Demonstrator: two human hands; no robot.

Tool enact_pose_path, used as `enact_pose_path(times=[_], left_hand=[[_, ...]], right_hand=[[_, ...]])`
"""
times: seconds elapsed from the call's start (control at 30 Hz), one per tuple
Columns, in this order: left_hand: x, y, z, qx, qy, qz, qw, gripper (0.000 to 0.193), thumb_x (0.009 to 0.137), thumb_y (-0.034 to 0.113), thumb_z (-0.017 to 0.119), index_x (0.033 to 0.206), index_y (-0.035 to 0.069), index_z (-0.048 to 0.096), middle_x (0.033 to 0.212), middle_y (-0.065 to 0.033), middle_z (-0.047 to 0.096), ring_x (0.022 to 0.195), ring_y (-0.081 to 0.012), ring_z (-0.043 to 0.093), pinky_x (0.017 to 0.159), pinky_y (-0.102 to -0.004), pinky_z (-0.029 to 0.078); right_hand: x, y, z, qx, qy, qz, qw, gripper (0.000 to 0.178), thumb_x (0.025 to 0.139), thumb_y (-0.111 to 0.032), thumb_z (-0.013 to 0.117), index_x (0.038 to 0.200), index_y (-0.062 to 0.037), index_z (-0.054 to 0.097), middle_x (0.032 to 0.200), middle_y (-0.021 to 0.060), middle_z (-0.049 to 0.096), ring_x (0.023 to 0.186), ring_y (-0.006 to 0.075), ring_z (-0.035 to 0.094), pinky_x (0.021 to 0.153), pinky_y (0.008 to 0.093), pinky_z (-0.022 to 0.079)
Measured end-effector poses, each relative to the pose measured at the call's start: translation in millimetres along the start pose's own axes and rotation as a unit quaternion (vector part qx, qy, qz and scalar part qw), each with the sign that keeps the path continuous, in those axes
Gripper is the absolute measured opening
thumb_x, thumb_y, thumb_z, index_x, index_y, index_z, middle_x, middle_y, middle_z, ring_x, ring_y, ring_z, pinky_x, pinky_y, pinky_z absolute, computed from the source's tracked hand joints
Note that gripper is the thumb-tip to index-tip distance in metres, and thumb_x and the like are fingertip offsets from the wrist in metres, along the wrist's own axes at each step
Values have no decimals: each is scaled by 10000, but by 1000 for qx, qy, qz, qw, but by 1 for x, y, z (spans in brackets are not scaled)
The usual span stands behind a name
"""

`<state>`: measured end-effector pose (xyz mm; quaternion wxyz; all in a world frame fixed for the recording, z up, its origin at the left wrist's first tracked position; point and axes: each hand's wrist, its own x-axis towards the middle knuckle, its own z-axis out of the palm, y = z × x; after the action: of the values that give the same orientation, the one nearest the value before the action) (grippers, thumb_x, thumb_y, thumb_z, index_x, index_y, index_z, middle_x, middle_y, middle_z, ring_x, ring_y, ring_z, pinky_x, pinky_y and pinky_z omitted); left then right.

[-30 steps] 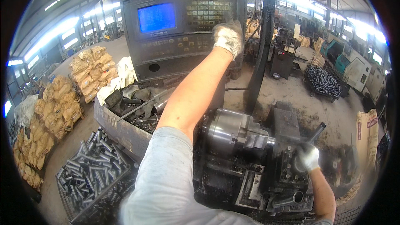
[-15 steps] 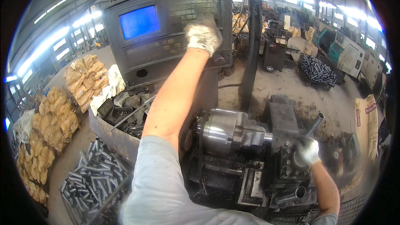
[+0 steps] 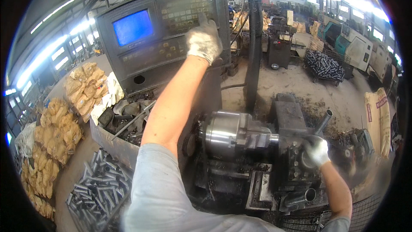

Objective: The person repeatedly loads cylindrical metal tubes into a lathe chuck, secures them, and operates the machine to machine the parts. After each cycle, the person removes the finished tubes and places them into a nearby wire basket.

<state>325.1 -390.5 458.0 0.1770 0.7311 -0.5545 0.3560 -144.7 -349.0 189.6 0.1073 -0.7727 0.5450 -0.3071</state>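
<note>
My left hand (image 3: pixel 204 42), in a dirty white work glove, is raised in front of the lathe's control panel (image 3: pixel 167 66). One finger points up at the keypad (image 3: pixel 182 12), and the hand holds nothing; whether it touches a key cannot be seen. My right hand (image 3: pixel 316 150), gloved too, is curled over the dark tool turret (image 3: pixel 296 159), its fingertips partly hidden. Left of the turret sits the shiny chuck (image 3: pixel 223 131), with a short metal piece (image 3: pixel 274 138) between its jaws and the turret. Tubular tool holders (image 3: pixel 324 122) stick out of the turret.
A blue screen (image 3: pixel 133 26) glows on the panel. Below left lie a tray of scrap (image 3: pixel 128 114) and a bin of metal tubes (image 3: pixel 101 189). Stuffed sacks (image 3: pixel 58 124) line the left side. A dark post (image 3: pixel 254 43) rises behind; a cart of parts (image 3: pixel 325 65) stands farther off.
My left hand, blurred before, now shows a finger pointing at the keypad. The view has shifted a little. My right hand stays on the turret.
</note>
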Motion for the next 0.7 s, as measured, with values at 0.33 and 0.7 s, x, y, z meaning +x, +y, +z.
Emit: enact_pose_path(times=[0.33,0.7], left_hand=[[11,8,24,-51,11,-6,999,370,888,213,717,1181,-9,678,1660,-236,452,1021,-398,788,828,-493,644],[1,-1,6,-126,1,-53,991,474,932,312,701,1279,-2,627,1699,-214,394,1119,-407,761,917,-505,632]], right_hand=[[-1,-2,-2,22,1,2,1000,288,907,-285,761,1049,-40,815,1029,218,785,999,393,763,895,428,600],[-1,-5,-4,7,-7,7,1000,288,920,-285,752,1060,-41,814,1019,225,782,999,395,763,889,431,600]])
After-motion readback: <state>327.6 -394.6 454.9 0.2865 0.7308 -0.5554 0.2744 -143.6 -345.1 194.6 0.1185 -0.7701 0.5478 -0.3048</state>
